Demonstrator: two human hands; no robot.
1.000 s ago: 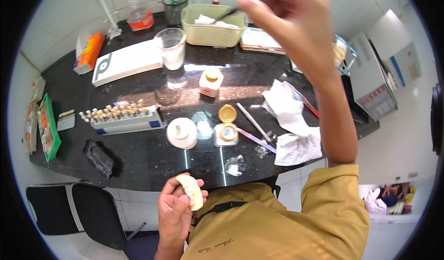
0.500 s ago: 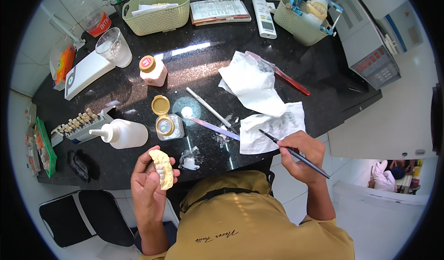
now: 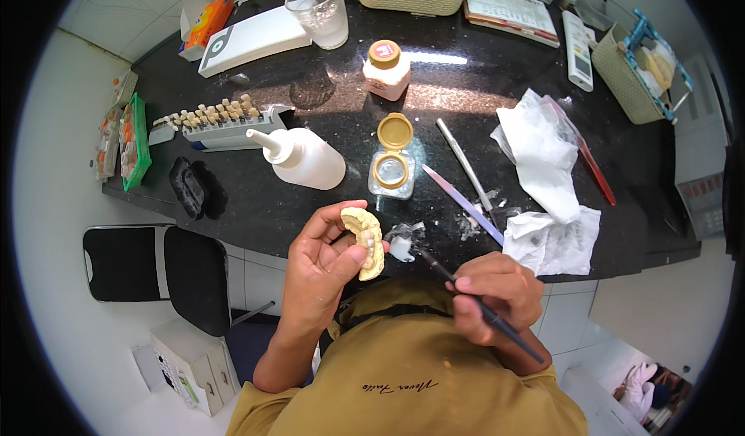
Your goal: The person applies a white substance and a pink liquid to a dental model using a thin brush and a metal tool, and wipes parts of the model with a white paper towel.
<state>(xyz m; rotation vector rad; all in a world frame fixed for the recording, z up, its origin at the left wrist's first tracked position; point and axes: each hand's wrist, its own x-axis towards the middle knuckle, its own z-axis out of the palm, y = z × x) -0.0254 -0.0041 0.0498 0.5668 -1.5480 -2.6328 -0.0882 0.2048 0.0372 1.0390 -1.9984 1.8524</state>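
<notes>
My left hand [image 3: 326, 261] grips a yellow plaster dental model [image 3: 374, 261] between thumb and fingers, with several whitish teeth showing on it. A dark, thin-tipped brush [image 3: 497, 321] is pinched in my right hand [image 3: 500, 292]. Its tip points at a small mound of white paste [image 3: 401, 248] on clear film at the counter's near edge; whether it touches cannot be told. Behind the paste stands a small clear jar [image 3: 392, 180], its gold lid flipped up. A purple-white spatula [image 3: 466, 207] and a silver-grey rod-shaped tool [image 3: 466, 164] lie to its right.
Crumpled white tissues [image 3: 551, 242] and a red-handled tool [image 3: 596, 168] lie at right. A white squeeze bottle [image 3: 310, 159], a tooth shade guide [image 3: 233, 133] and a black tray [image 3: 187, 188] stand left. Behind are a pink powder bottle [image 3: 386, 75] and a glass [image 3: 320, 17].
My right hand has brought the brush left, from over the tissue to beside the white paste. The head view has shifted left. The dental model stays in my left hand, slightly turned.
</notes>
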